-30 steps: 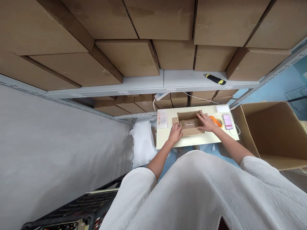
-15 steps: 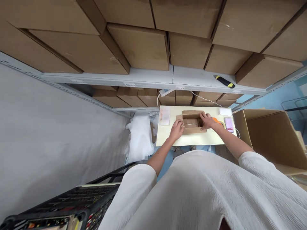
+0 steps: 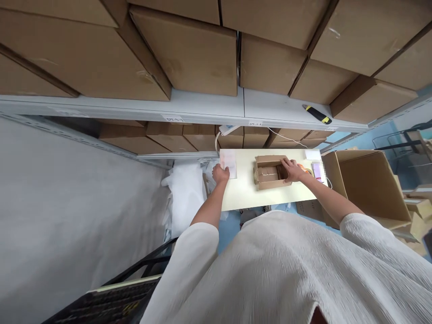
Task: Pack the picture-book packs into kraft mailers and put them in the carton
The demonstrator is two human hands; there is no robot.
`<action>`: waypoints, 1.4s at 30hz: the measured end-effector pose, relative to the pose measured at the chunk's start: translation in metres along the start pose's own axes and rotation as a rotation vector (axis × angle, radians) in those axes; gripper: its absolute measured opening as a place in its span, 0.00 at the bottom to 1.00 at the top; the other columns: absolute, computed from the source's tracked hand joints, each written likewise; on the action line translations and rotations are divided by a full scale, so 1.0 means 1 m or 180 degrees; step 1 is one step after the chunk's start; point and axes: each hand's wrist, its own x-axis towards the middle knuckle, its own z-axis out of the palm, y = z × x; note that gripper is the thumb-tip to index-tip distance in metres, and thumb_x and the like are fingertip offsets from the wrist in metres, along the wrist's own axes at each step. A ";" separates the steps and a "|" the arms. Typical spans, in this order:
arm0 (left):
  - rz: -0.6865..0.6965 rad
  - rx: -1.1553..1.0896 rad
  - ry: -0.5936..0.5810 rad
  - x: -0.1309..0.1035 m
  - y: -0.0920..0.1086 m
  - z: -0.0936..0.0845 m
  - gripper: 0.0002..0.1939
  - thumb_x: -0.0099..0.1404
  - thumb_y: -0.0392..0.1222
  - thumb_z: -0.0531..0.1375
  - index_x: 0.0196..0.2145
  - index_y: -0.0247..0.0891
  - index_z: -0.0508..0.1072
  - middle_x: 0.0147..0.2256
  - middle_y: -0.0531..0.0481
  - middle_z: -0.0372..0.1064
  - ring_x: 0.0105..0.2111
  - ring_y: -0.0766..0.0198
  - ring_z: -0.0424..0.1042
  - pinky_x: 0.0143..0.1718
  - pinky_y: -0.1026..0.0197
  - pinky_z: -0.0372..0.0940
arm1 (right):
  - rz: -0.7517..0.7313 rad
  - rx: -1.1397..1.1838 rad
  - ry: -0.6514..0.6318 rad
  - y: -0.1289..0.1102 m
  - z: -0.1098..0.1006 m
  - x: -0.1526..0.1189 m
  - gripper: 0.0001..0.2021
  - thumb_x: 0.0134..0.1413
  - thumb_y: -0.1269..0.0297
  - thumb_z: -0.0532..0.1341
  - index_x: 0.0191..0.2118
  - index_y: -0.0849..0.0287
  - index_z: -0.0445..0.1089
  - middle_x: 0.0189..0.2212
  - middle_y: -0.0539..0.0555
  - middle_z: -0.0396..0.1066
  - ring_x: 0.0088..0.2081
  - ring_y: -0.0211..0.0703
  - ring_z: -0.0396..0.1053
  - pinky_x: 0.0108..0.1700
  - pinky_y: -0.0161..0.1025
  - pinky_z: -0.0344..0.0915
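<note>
A small open cardboard box (image 3: 272,184) lies on the pale yellow tabletop (image 3: 243,198), its inside facing up. My right hand (image 3: 290,171) grips the box's right end, thumb toward the front wall and fingers over the rim. At the table's left edge, my left hand (image 3: 221,173) is closed with curled fingers. Its thumb overlaps the corner of a pinkish sheet or packet (image 3: 229,161); whether anything is pinched there is hidden. Partly behind my right hand sits something orange (image 3: 303,168), like a tape roll. Beside it lies a phone-like purple screen (image 3: 317,172).
A shelf (image 3: 205,105) stacked with cartons stands ahead, with a black-and-yellow utility knife (image 3: 317,114) on it. White wrapping material (image 3: 187,193) hangs left of the table. A large open carton (image 3: 367,184) is at right, a black crate (image 3: 111,297) at lower left.
My left hand has let go of the box and moved left to the table's edge. The box's left flap no longer sticks out. My right hand stays on the box.
</note>
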 end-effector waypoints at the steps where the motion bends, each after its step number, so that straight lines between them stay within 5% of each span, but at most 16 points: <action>1: -0.0041 0.0047 0.0000 0.003 -0.002 0.001 0.18 0.68 0.40 0.67 0.55 0.40 0.73 0.59 0.31 0.73 0.65 0.37 0.70 0.62 0.39 0.69 | 0.0001 0.0021 0.0009 -0.001 0.000 -0.001 0.72 0.38 0.44 0.83 0.85 0.44 0.44 0.84 0.60 0.41 0.77 0.83 0.46 0.74 0.78 0.56; 10: -0.0553 0.0989 -0.0207 0.017 0.004 0.010 0.27 0.70 0.45 0.71 0.60 0.40 0.66 0.58 0.32 0.72 0.61 0.38 0.74 0.58 0.41 0.70 | 0.0081 -0.0368 -0.0172 -0.004 -0.004 -0.007 0.74 0.45 0.43 0.79 0.86 0.42 0.28 0.85 0.59 0.37 0.77 0.80 0.45 0.72 0.74 0.61; 14: -0.0511 0.1096 -0.0094 0.015 0.006 0.013 0.27 0.69 0.44 0.72 0.58 0.40 0.66 0.58 0.30 0.73 0.62 0.37 0.74 0.58 0.41 0.69 | 0.0141 -0.0369 -0.0177 -0.004 -0.002 -0.006 0.74 0.45 0.44 0.80 0.86 0.41 0.28 0.85 0.59 0.38 0.77 0.82 0.45 0.70 0.75 0.63; 22: -0.0366 0.0559 -0.0402 0.010 0.003 0.019 0.25 0.69 0.34 0.66 0.59 0.42 0.63 0.50 0.38 0.80 0.56 0.42 0.79 0.65 0.39 0.62 | 0.0053 -0.0218 -0.0084 0.000 0.001 -0.004 0.73 0.44 0.46 0.81 0.86 0.41 0.33 0.84 0.60 0.40 0.76 0.82 0.46 0.72 0.76 0.60; 28: -0.0185 0.0062 -0.0349 0.003 0.009 0.000 0.25 0.62 0.38 0.70 0.53 0.45 0.65 0.44 0.44 0.77 0.48 0.44 0.80 0.56 0.43 0.69 | -0.0110 -0.0191 -0.0019 0.002 0.003 0.000 0.72 0.43 0.46 0.81 0.85 0.41 0.37 0.83 0.61 0.42 0.75 0.82 0.47 0.71 0.77 0.59; 33: 0.0636 -0.0302 -0.0116 -0.020 0.040 -0.027 0.21 0.63 0.38 0.68 0.46 0.48 0.61 0.36 0.56 0.70 0.38 0.57 0.75 0.47 0.56 0.69 | -0.0173 -0.0133 -0.0014 0.005 0.006 0.005 0.71 0.42 0.44 0.81 0.85 0.41 0.39 0.83 0.61 0.42 0.75 0.82 0.47 0.71 0.78 0.59; 37: 0.1516 -0.0515 0.0120 -0.045 0.086 -0.044 0.20 0.64 0.39 0.68 0.46 0.48 0.61 0.37 0.57 0.67 0.37 0.60 0.72 0.42 0.60 0.66 | -0.0244 -0.0104 0.0007 0.009 0.009 0.008 0.71 0.42 0.41 0.80 0.85 0.41 0.39 0.83 0.61 0.41 0.75 0.83 0.46 0.71 0.79 0.57; 42: 0.2420 -0.0020 -0.0103 -0.082 0.149 -0.030 0.17 0.67 0.41 0.67 0.46 0.47 0.62 0.39 0.54 0.70 0.41 0.56 0.73 0.49 0.55 0.65 | -0.0396 0.0015 0.0163 0.017 0.015 0.004 0.72 0.46 0.39 0.77 0.86 0.45 0.32 0.84 0.62 0.40 0.77 0.81 0.46 0.74 0.75 0.51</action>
